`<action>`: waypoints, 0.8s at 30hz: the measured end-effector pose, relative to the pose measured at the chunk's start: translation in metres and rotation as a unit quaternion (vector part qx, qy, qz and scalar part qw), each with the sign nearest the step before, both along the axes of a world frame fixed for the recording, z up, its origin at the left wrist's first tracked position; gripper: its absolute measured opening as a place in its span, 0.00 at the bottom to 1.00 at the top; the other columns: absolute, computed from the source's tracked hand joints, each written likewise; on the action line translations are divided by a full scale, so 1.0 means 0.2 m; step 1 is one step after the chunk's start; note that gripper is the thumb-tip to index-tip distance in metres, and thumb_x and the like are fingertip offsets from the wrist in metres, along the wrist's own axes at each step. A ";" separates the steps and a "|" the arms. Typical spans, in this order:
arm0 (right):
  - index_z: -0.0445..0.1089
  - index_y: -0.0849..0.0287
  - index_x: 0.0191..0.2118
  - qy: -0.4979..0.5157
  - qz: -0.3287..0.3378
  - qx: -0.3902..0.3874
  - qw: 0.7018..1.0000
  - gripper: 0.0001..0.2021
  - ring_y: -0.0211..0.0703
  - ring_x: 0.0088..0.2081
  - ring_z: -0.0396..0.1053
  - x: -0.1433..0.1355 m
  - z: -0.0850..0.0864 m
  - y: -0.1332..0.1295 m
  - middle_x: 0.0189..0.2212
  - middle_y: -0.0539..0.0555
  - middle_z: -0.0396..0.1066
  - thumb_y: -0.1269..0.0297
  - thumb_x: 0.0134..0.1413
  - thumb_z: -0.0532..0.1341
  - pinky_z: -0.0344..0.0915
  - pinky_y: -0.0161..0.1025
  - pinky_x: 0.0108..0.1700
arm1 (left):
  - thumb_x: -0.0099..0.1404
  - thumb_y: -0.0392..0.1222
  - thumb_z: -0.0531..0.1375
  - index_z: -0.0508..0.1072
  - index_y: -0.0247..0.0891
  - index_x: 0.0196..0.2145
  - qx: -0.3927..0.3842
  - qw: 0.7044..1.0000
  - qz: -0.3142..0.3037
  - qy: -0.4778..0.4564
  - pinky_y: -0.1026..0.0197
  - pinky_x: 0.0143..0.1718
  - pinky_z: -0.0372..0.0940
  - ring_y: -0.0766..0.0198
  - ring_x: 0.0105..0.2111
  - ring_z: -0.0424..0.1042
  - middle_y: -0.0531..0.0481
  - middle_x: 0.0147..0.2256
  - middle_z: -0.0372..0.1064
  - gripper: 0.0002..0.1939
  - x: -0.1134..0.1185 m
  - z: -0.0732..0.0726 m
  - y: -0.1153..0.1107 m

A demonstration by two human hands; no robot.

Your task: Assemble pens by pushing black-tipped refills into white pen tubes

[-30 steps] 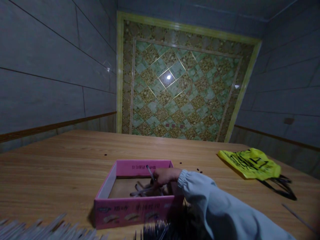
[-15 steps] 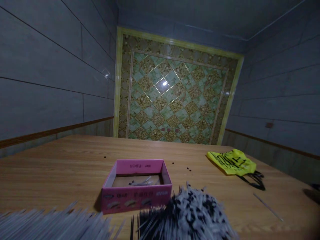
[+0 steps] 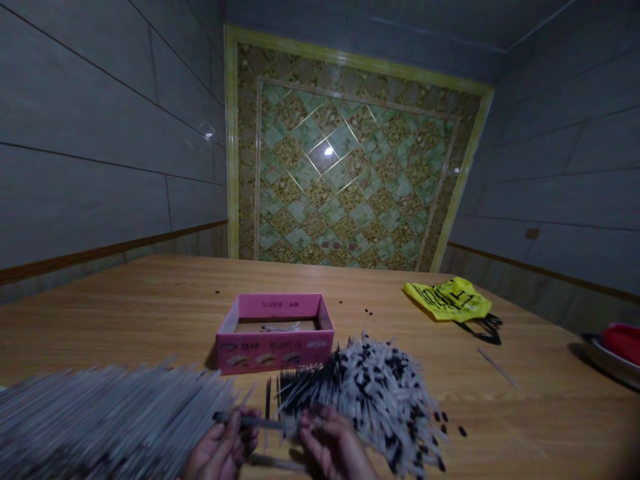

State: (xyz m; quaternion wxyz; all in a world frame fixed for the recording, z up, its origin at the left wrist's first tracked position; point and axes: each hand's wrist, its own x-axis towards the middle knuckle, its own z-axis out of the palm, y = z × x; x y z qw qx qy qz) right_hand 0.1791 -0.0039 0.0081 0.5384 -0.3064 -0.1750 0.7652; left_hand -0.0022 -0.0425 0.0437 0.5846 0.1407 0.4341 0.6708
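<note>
My left hand (image 3: 225, 448) is closed in a pinch on a slim dark stick (image 3: 263, 423), which lies level between my hands. At its other end my right hand (image 3: 336, 441) has its fingers drawn together on a pale, clear end piece; blur hides whether that is a separate part. Beside my left hand spreads a big pile of long clear plastic tubes (image 3: 115, 420). Just beyond my right hand is a heap of short clear pieces with black caps (image 3: 383, 387), with thin black sticks (image 3: 305, 387) along its left side.
Behind the piles stands an open pink box (image 3: 275, 352) with a few thin pieces inside. A yellow bag (image 3: 450, 300) with black straps lies back right, and a single thin stick (image 3: 497, 368) in front of it. At the right edge is a metal basin with something red (image 3: 623, 343).
Both hands have come into view at the bottom, holding the slim dark stick. The view has tilted down, so the piles show more fully and the basin appears at right.
</note>
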 end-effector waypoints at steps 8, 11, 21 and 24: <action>0.61 0.61 0.31 -0.102 0.062 0.095 0.988 0.26 0.44 0.23 0.74 -0.06 -0.09 -0.07 0.26 0.58 0.75 0.43 0.36 0.66 0.64 0.31 0.20 | 0.33 0.36 0.73 0.76 0.31 0.30 0.011 1.000 -0.012 0.003 0.70 0.24 0.67 0.66 0.24 0.73 0.48 0.27 0.76 0.22 -0.01 -0.08 0.01; 0.61 0.62 0.26 -0.162 0.049 0.132 0.977 0.26 0.31 0.11 0.61 -0.05 -0.11 -0.07 0.15 0.50 0.68 0.40 0.36 0.65 0.54 0.26 0.13 | 0.36 0.37 0.73 0.76 0.32 0.31 0.015 0.999 -0.022 0.020 0.71 0.24 0.67 0.67 0.24 0.72 0.49 0.25 0.75 0.21 -0.02 -0.10 0.01; 0.66 0.64 0.32 -0.188 -0.026 0.162 0.968 0.24 0.37 0.21 0.69 -0.06 -0.02 -0.14 0.20 0.52 0.70 0.52 0.32 0.72 0.65 0.32 0.24 | 0.41 0.43 0.71 0.76 0.31 0.32 0.011 0.997 -0.045 0.064 0.70 0.27 0.68 0.66 0.27 0.73 0.48 0.27 0.75 0.20 -0.01 -0.12 0.01; 0.66 0.63 0.32 -0.204 -0.043 0.167 0.964 0.22 0.39 0.23 0.70 -0.06 -0.01 -0.14 0.20 0.51 0.70 0.54 0.32 0.72 0.66 0.34 0.26 | 0.40 0.42 0.72 0.76 0.31 0.32 0.005 0.997 -0.035 0.067 0.69 0.29 0.69 0.65 0.28 0.74 0.48 0.28 0.76 0.21 -0.01 -0.13 0.01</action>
